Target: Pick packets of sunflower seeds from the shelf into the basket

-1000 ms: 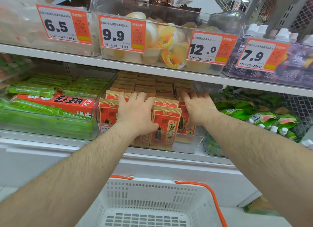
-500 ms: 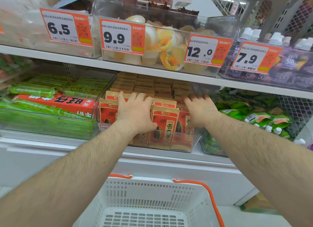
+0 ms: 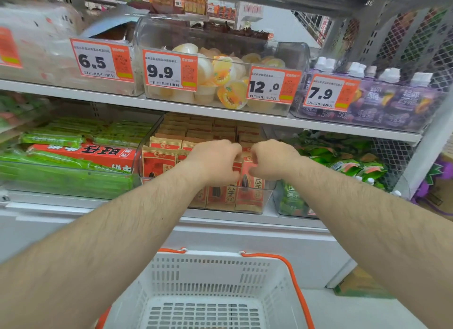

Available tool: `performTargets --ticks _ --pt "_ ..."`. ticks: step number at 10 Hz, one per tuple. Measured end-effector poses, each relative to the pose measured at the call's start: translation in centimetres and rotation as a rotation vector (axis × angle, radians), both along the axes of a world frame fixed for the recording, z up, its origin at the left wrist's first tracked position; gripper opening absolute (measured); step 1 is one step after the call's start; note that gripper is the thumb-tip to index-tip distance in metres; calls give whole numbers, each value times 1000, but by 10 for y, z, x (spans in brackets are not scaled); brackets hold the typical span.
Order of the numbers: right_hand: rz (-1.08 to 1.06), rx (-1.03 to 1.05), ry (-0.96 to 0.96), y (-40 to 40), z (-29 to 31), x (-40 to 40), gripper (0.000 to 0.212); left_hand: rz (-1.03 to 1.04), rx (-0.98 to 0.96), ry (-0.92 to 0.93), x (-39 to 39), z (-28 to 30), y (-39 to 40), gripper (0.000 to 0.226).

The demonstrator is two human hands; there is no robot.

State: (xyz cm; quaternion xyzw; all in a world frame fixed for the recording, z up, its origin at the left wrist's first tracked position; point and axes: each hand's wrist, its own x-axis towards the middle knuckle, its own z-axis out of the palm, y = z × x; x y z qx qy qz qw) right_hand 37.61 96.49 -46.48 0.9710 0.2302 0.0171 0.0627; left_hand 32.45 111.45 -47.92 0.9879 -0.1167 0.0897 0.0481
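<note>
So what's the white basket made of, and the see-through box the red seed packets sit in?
The basket looks like hard moulded plastic, matte white, judging by its neat rows of slots; its orange handles look plastic too. The clear bin is probably glossy acrylic or similar rigid plastic: you see the sunflower seed packets straight through its front wall. The packets look like printed film, though blur leaves that open.

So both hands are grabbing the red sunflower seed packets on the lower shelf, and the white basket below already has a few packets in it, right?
Not quite. The head view shows the white basket with nothing in it; only its slotted bottom is visible. The rest holds: the left hand and right hand are both curled on the red sunflower seed packets in the clear bin on the lower shelf.
</note>
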Motion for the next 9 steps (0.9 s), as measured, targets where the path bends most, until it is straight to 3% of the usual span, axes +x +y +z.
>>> performTargets --ticks 1,2,5,6,7,8,9 --pt "51 -15 253 -1 8 -25 20 -17 119 275 -10 14 -10 20" --pt "44 -57 413 -2 2 -42 22 -5 170 438 -18 17 -17 16" --pt "8 -68 570 -10 -35 -59 13 43 169 629 -35 -6 -32 19" --pt "-16 -69 590 -12 -38 -61 20 46 164 653 -40 -8 -32 24" --pt "29 143 447 -19 -19 -67 9 40 176 640 -45 -9 -31 23" --pt "110 845 322 -23 13 -91 13 41 175 670 -47 -12 -29 28" --pt "481 1395 524 -41 54 -131 17 12 185 713 -47 -17 -28 25"
